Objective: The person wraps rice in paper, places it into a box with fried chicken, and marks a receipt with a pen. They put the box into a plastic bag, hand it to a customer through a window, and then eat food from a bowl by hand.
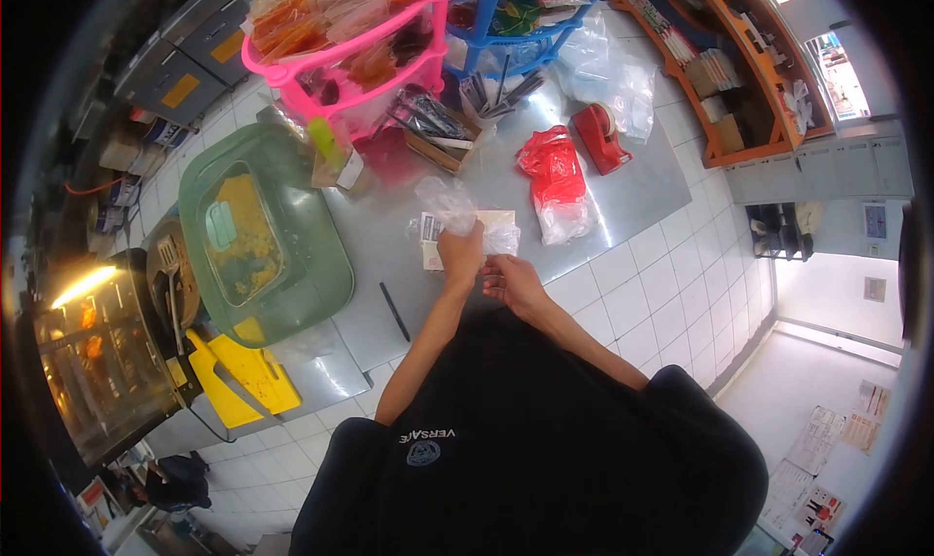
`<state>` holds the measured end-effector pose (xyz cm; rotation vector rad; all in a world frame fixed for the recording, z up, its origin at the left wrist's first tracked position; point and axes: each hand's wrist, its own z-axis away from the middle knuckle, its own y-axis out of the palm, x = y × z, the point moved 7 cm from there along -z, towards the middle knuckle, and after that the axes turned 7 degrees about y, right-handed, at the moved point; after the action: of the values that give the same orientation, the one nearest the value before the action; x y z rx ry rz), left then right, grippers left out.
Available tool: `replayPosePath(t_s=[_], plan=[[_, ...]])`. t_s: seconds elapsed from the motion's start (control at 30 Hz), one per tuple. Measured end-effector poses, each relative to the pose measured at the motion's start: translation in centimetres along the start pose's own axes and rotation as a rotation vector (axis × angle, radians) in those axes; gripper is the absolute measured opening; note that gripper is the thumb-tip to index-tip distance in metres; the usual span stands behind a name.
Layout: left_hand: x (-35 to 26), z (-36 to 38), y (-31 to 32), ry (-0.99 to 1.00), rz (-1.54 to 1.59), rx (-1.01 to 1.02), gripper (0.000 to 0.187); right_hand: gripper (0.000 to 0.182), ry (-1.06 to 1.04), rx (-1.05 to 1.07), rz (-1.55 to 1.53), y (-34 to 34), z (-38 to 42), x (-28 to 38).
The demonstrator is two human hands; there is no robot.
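Note:
Near the front edge of the metal table, my left hand (461, 255) is closed on a crumpled clear plastic bag (448, 204). Part of the bag sticks out above the fist and part lies to its right. My right hand (513, 282) is just to the right and below, its fingers curled at the bag's lower right part; whether they grip it is too small to tell. Under the bag lies a pale flat card or box (431, 254) with printing, partly covered by the hands.
Left stands a green lidded tub (336, 264), with a yellow board and knife (243, 386) below. Pink (360, 45) and blue baskets (516, 45) stand behind. A red-and-white bag (556, 181) and red tape dispenser (600, 140) lie right. A black pen (394, 311) lies left of my arm.

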<state>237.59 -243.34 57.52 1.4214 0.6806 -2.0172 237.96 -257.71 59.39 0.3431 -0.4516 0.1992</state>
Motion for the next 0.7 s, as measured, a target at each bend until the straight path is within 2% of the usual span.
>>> replayPosePath(t_s=[0.03,0.13,0.27,0.47,0.7], plan=[[0.0,-0.1,0.0,-0.006,0.005,-0.003,0.029,0.021,-0.047,-0.027,0.039,0.1,0.1,0.6],[-0.9,0.5,-0.1,0.022,0.058,-0.007,0.028,0.02,-0.462,-0.223,0.388,-1.1,-0.7,4.4],[-1.7,0.5,0.0,0.047,0.058,0.1,0.029,0.015,-0.732,-0.281,0.438,-0.7,-1.1,7.7],[-2.7,0.6,-0.3,0.06,0.059,0.156,0.03,0.021,-0.66,-0.188,0.397,-0.6,-2.4,7.3],[-2.4,0.3,-0.1,0.084,0.052,0.181,0.03,0.02,-0.673,-0.13,0.393,-1.1,-3.1,7.1]])
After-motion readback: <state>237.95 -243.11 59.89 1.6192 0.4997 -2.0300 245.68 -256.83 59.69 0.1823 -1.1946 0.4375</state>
